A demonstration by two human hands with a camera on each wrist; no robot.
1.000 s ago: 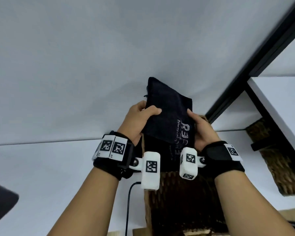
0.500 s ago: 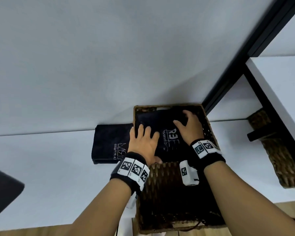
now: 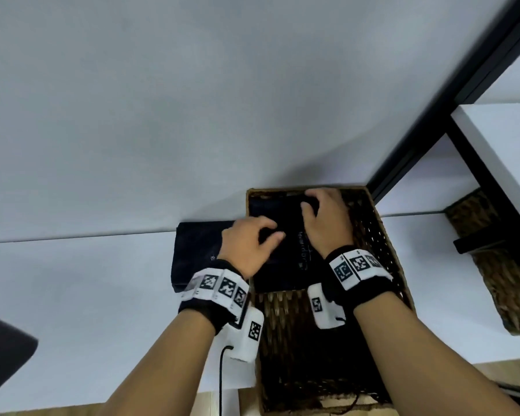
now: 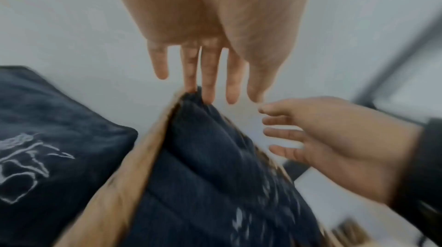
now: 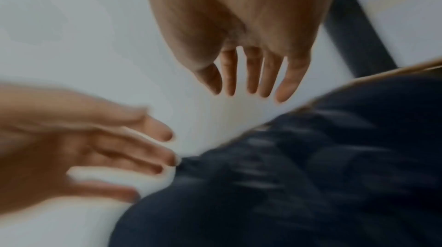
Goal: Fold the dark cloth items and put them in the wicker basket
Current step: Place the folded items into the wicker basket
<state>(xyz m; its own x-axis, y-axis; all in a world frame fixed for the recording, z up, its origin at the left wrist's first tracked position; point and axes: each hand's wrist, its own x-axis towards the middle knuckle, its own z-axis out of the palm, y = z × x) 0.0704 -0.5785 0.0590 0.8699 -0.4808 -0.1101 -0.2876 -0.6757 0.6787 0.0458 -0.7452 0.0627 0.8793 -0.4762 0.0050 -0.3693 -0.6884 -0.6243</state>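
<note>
I've got both hands over the wicker basket [image 3: 382, 235], which sits w/ its far end against the wall. L hand [image 3: 248, 246] hovers at the basket's 9 o'clock rim. In the head view its fingers look loosely bent, while the L wrist cam shows them [image 4: 208, 80] straight and slightly apart, gripping nothing; one fingertip looks to touch the cloth edge, but blur makes that unsure. R hand [image 3: 327, 220] is toward 12 o'clock inside the basket, fingers [image 5: 253, 73] relaxed and spread, not pinching anything; contact w/ the cloth I can't tell. Folded dark cloth [image 3: 285, 262] w/ pale lettering lies flat in the basket's far half. A second folded dark cloth [image 3: 197, 253] rests on the white table [image 3: 72, 295], just beside the basket at 9 o'clock.
</note>
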